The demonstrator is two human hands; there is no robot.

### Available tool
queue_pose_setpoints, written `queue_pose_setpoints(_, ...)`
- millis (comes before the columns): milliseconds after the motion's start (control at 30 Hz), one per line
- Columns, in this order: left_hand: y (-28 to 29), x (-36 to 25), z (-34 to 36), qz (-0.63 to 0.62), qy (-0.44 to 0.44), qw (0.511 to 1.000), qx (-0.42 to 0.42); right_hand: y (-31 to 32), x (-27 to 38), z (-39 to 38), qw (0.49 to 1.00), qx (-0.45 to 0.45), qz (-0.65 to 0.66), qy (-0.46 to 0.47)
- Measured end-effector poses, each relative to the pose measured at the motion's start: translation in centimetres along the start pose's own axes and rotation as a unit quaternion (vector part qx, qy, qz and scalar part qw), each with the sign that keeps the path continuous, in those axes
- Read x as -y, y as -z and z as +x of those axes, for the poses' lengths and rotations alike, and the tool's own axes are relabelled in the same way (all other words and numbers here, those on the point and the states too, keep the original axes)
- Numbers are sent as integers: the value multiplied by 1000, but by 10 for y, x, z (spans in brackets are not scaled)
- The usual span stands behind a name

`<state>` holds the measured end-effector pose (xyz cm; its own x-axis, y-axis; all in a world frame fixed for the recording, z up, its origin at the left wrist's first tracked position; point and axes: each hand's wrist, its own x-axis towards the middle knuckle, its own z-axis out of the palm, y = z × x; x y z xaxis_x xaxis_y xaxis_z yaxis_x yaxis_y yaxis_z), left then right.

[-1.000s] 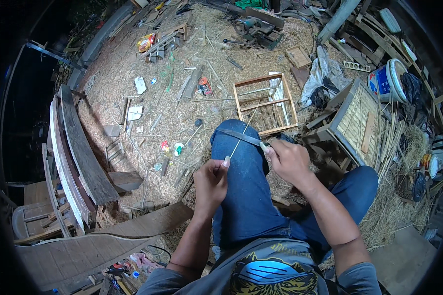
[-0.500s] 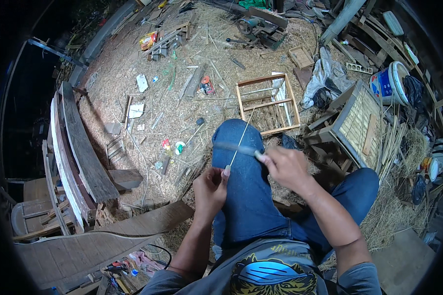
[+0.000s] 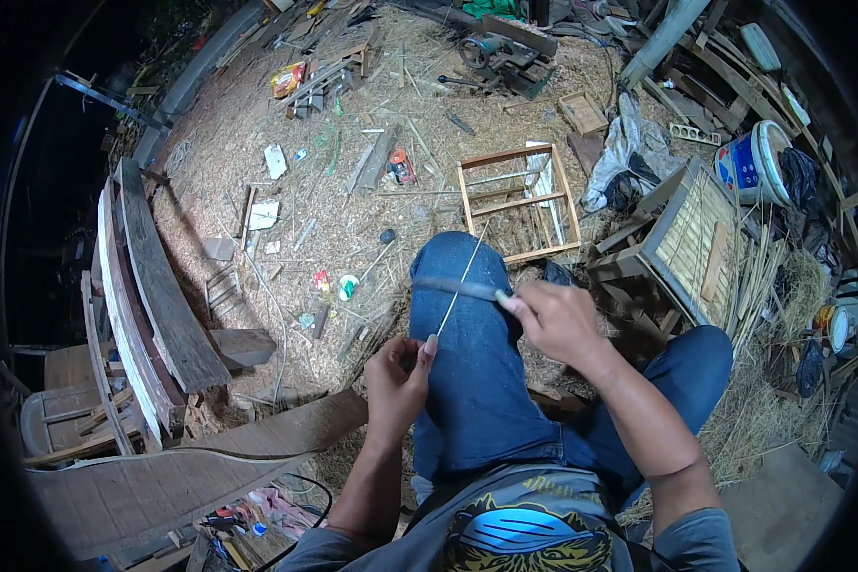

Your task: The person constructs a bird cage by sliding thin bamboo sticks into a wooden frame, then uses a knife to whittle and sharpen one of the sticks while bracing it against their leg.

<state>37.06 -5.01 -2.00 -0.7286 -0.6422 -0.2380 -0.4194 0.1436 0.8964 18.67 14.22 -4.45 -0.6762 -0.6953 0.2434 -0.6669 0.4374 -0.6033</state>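
Observation:
Between the thumb and fingers of my left hand (image 3: 399, 377) is one end of a thin, pale strip (image 3: 468, 265) that looks like split bamboo or wood. It slants up across my jeans-covered knee (image 3: 443, 372). My right hand (image 3: 555, 320) is closed around the handle of a knife (image 3: 453, 285), whose grey blade points left. The blade crosses the strip over the knee and looks to be in contact with it. Fingers wrap most of the knife's handle, hiding it.
A small wooden frame (image 3: 519, 205) stands ahead of my knee. At right are a slatted wooden panel (image 3: 694, 238), a white and blue bucket (image 3: 748, 164) and long thin strips (image 3: 748, 286). Curved planks (image 3: 162, 276) lie at left. Shavings and scraps litter the ground (image 3: 248, 124).
My left hand has drawn back slightly toward me and to the left, pulling the strip along under the blade. My right hand and the knife stay in almost the same place.

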Motion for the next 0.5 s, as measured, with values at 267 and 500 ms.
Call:
queue_pose_setpoints(267,9,4,-6,-2,8,1000,16,0,-12,6,998,16,4,-53)
queue_pose_setpoints(500,18,11,-13,13,41,999,18,1,-24,10,997,-8,-31,-70)
